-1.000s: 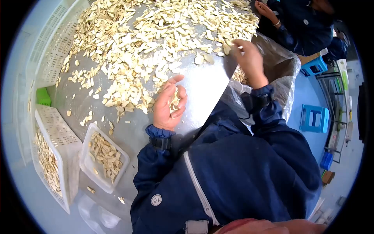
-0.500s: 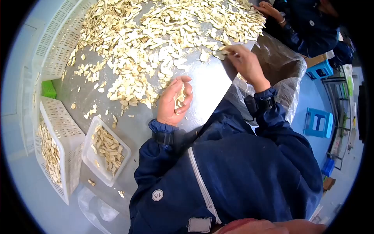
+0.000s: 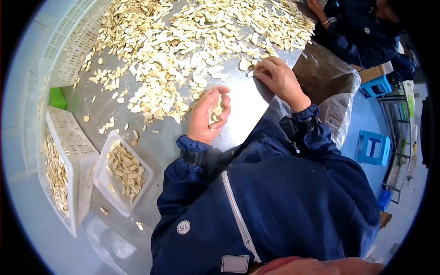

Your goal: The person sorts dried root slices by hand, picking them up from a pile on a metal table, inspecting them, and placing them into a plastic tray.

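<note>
A large heap of pale dried slices point(image 3: 160, 59) covers the metal table point(image 3: 247, 103); their exact kind I cannot make out. My left hand point(image 3: 205, 117) is cupped, palm up, at the near edge of the heap, with its fingers curled around several slices point(image 3: 215, 111). To its right, over the bare shiny metal by the table edge, my right hand point(image 3: 279, 81) pinches a single pale slice point(image 3: 250, 74) between thumb and fingers. A few loose slices point(image 3: 244, 63) lie just beyond its fingertips.
A plastic-lined bin point(image 3: 327, 85) stands against the table's right edge. On the left are a shallow white tray point(image 3: 145, 185) and a perforated white basket point(image 3: 82, 174), both holding slices. A co-worker's hand point(image 3: 317, 9) rests near the far right corner. Blue stools point(image 3: 373, 147) stand at right.
My right hand has drawn a little left and toward me with a slice in its pinch. My left hand stays cupped around its slices. The co-worker's hand has shifted slightly away.
</note>
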The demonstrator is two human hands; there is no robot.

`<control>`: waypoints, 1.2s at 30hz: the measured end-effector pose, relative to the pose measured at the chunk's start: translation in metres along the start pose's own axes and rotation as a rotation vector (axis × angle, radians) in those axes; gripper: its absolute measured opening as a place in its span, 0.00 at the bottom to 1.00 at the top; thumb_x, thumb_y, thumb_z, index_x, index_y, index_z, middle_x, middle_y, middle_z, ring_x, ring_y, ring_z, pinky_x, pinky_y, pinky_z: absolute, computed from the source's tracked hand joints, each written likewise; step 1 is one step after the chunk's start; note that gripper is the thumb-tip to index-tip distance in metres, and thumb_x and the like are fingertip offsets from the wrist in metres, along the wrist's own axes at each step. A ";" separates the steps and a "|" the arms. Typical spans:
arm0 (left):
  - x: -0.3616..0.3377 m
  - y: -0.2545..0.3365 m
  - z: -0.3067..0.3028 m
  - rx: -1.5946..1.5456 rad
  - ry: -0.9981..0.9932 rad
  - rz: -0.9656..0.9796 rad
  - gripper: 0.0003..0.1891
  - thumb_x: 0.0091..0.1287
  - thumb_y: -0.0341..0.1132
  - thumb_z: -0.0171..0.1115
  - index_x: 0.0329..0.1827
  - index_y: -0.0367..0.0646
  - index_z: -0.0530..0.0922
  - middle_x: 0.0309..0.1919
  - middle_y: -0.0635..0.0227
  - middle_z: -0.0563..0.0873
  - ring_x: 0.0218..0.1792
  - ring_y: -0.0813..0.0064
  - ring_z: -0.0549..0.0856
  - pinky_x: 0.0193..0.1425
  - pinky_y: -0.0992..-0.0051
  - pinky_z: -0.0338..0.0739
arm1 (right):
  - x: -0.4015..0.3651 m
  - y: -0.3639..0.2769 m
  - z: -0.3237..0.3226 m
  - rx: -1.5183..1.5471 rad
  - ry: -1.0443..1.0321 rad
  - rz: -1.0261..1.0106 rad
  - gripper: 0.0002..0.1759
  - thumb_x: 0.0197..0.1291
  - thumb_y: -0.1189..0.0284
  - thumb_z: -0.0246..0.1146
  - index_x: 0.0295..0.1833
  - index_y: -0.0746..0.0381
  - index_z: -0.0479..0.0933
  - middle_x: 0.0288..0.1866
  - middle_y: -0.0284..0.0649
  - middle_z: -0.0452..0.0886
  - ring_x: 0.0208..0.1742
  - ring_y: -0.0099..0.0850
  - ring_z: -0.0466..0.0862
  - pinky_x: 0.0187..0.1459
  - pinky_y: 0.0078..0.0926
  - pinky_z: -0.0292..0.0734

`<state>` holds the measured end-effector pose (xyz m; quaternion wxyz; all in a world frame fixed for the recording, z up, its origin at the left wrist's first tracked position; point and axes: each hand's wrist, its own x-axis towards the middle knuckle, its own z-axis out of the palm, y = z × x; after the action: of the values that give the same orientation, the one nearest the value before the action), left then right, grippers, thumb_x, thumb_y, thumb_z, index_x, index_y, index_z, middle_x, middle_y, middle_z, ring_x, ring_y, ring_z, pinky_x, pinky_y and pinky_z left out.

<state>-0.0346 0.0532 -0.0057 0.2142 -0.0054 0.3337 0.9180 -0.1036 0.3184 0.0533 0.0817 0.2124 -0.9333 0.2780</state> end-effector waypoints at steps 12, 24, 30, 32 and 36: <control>-0.001 0.012 0.016 -0.210 -0.020 -0.111 0.22 0.87 0.48 0.45 0.66 0.38 0.74 0.48 0.58 0.85 0.33 0.77 0.83 0.15 0.87 0.67 | 0.008 -0.035 0.014 0.277 -0.090 0.112 0.16 0.70 0.68 0.71 0.60 0.59 0.85 0.48 0.41 0.86 0.44 0.31 0.87 0.46 0.29 0.82; -0.002 0.017 0.024 -0.206 -0.007 -0.100 0.21 0.84 0.40 0.53 0.71 0.34 0.72 0.46 0.59 0.84 0.32 0.78 0.81 0.14 0.86 0.65 | 0.004 0.031 -0.011 -0.238 0.371 0.169 0.12 0.69 0.66 0.67 0.54 0.55 0.88 0.51 0.44 0.88 0.52 0.47 0.87 0.52 0.42 0.83; -0.002 0.011 0.004 -0.182 -0.056 -0.098 0.19 0.84 0.41 0.53 0.67 0.35 0.74 0.47 0.61 0.84 0.33 0.78 0.81 0.15 0.86 0.67 | 0.017 0.059 -0.008 -0.308 0.328 0.221 0.10 0.71 0.65 0.65 0.51 0.51 0.88 0.46 0.39 0.90 0.51 0.46 0.86 0.50 0.44 0.83; -0.002 0.011 0.005 -0.174 -0.066 -0.093 0.19 0.84 0.41 0.53 0.66 0.36 0.75 0.47 0.61 0.84 0.33 0.78 0.82 0.15 0.86 0.67 | 0.009 0.079 -0.017 -0.448 0.315 0.251 0.11 0.71 0.66 0.64 0.53 0.51 0.88 0.47 0.39 0.90 0.51 0.47 0.86 0.52 0.45 0.83; -0.001 0.011 0.013 -0.200 -0.004 -0.085 0.20 0.84 0.42 0.54 0.66 0.33 0.75 0.45 0.59 0.85 0.31 0.79 0.82 0.16 0.85 0.64 | 0.008 0.083 -0.025 -0.430 0.392 0.221 0.13 0.69 0.68 0.65 0.56 0.51 0.87 0.53 0.43 0.89 0.53 0.48 0.86 0.54 0.44 0.83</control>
<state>-0.0362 0.0532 0.0119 0.2518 -0.0392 0.2396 0.9368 -0.1472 0.3923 0.0360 0.2723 0.0300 -0.9546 0.1169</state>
